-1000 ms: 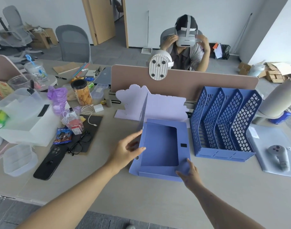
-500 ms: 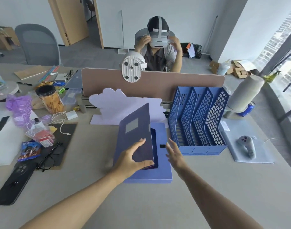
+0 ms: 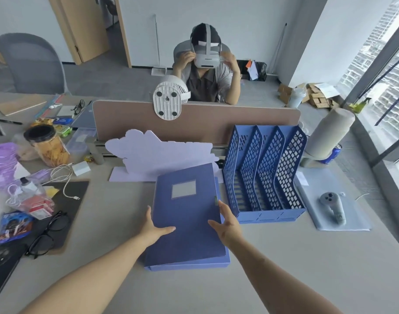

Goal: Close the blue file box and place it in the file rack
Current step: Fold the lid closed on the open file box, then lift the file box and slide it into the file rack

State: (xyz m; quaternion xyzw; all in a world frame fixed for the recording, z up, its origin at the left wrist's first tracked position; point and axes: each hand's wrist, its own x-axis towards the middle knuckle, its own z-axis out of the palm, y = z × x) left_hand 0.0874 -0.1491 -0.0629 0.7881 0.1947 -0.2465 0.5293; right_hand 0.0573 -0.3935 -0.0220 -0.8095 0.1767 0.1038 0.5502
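The blue file box (image 3: 187, 214) lies flat on the desk in front of me, its lid down over the tray, with a grey label window on top. My left hand (image 3: 154, 228) rests on the lid's near left part, fingers spread flat. My right hand (image 3: 227, 224) lies against the lid's right edge, just below the small clasp. The blue mesh file rack (image 3: 264, 175) with several slots stands directly right of the box, its slots empty.
A lilac cut-out board (image 3: 157, 152) stands behind the box, before the brown desk divider (image 3: 194, 120). Left lie glasses (image 3: 46, 234), a black mat, a cable, bags and a snack jar (image 3: 50, 146). Right of the rack rests a grey controller (image 3: 333, 207). A person sits opposite.
The lid, upright and half-swung before, has come down flat onto the box under my left hand. My right hand moved from the tray's front to the lid's right edge.
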